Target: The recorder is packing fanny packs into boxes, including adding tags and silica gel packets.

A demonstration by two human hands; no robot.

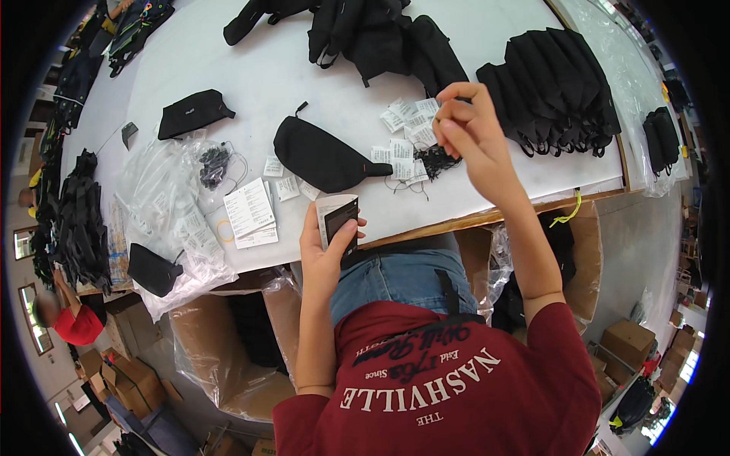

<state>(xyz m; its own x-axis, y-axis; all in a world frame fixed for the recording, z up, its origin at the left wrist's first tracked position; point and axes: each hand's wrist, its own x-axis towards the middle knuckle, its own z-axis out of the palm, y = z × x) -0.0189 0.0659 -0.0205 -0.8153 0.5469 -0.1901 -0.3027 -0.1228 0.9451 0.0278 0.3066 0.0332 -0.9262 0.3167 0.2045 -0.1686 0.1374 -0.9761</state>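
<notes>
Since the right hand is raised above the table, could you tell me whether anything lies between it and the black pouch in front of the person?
Nothing solid does. The right hand is raised above the white table, and between it and the black pouch lie only flat paper tags and a small tangle of black strings beside the pouch's right end.

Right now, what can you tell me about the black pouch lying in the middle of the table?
The black pouch is an oval, soft, fabric-looking bag lying flat on the white table, apparently closed. A short strap stub sticks out at each end. Small white paper tags lie beside its right end. Neither hand touches it.
</notes>
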